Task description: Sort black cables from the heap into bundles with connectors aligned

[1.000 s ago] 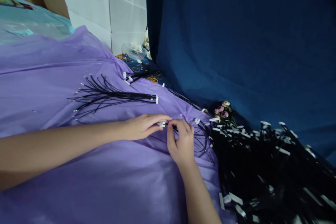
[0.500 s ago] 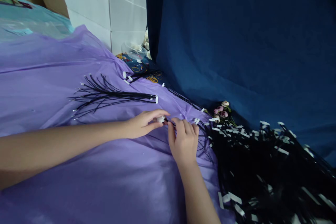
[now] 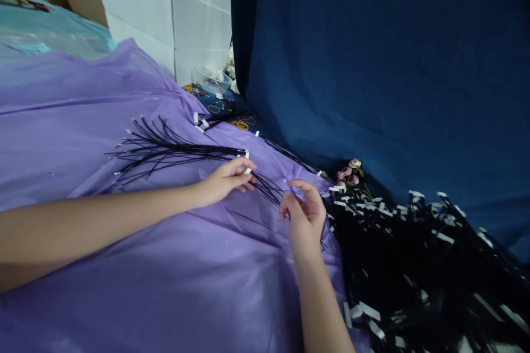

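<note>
Pinching a white-tagged black cord (image 3: 265, 187) on the purple sheet (image 3: 124, 265), the left hand (image 3: 226, 179) risks snagging neighbouring strands; the right hand (image 3: 304, 212) hovers, fingers apart.

Surface: purple sheet (image 3: 124, 265) is spread across left and centre of frame | centre-left: fanned bundle of black cords (image 3: 165, 149) is laid on it | lower right: heap of black cords with white tags (image 3: 414, 265) is piled at its edge | right of centre: small pink flowers (image 3: 350, 174) are seen beside the heap
</note>
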Tool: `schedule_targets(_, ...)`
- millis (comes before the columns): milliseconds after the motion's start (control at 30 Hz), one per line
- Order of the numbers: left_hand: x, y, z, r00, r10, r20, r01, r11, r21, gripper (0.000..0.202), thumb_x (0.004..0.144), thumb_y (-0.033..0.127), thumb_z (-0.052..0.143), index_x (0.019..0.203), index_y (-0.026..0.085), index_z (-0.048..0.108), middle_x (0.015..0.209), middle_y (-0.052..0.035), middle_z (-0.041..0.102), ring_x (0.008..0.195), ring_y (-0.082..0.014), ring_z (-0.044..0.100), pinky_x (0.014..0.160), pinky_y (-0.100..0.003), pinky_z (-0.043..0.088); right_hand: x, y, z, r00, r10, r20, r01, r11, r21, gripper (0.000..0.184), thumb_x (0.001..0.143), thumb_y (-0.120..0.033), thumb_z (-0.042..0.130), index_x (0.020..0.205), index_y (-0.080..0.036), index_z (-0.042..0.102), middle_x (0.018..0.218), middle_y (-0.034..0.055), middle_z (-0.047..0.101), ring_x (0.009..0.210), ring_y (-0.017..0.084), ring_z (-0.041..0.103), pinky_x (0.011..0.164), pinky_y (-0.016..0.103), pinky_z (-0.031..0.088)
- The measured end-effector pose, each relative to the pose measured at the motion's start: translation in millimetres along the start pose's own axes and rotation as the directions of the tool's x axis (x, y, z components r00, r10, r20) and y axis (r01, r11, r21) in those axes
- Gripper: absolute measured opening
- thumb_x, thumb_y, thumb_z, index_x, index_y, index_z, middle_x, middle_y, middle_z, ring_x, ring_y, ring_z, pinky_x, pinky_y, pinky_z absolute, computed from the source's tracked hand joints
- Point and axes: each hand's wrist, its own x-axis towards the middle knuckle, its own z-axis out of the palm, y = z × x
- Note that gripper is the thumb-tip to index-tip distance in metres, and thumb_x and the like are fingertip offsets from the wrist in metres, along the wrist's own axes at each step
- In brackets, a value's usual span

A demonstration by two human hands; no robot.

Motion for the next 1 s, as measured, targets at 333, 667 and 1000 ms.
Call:
schedule_targets(333, 1.0, -0.3, -0.4, 0.997, -0.078, -0.01, 0.077, 0.994, -0.074, 0.034, 0.077, 0.037, 0.068, 0.099, 0.019, 0.05, 0.087, -0.0022, 0.068, 0.074, -0.0155, 0.068, 0.067, -0.028, 0.049, 15.0, -3.6, -25.5, 0.932, 0.36, -0.042, -0.263, 0.752, 0.605, 0.023, 0.069, -0.016, 0.055, 0.089, -0.026, 0.056, 0.074, -0.0033, 0.053, 0.071, 0.012, 0.059, 0.066, 0.03, 0.055)
schedule_targets(667, -1.3, 5.4, 0.4, 0.994, -0.104, -0.033, 0.099, 0.989, -0.111, 0.031, 0.076, 0.032, 0.068, 0.098, 0.019, 0.051, 0.086, -0.0016, 0.067, 0.071, -0.0136, 0.067, 0.069, -0.029, 0.048, 28.0, 9.9, -78.6, 0.999, 0.027, 0.021, -0.033, 0.933, 0.358, 0.03, 0.083, -0.015, 0.043, 0.095, -0.032, 0.064, 0.085, 0.002, 0.058, 0.083, 0.011, 0.061, 0.083, 0.027, 0.054)
schedule_targets(1000, -1.1, 3.5, 0.6, 0.994, -0.106, -0.01, 0.105, 0.99, -0.097, 0.03, 0.077, 0.03, 0.065, 0.099, 0.019, 0.048, 0.085, -0.002, 0.067, 0.068, -0.0147, 0.067, 0.067, -0.029, 0.049, 23.1, 6.3, -81.4, 0.999, -0.05, 0.0, 0.044, 0.863, 0.504, 0.045, 0.086, -0.012, 0.032, 0.106, -0.033, 0.066, 0.101, 0.0007, 0.065, 0.107, 0.003, 0.06, 0.092, 0.007, 0.046)
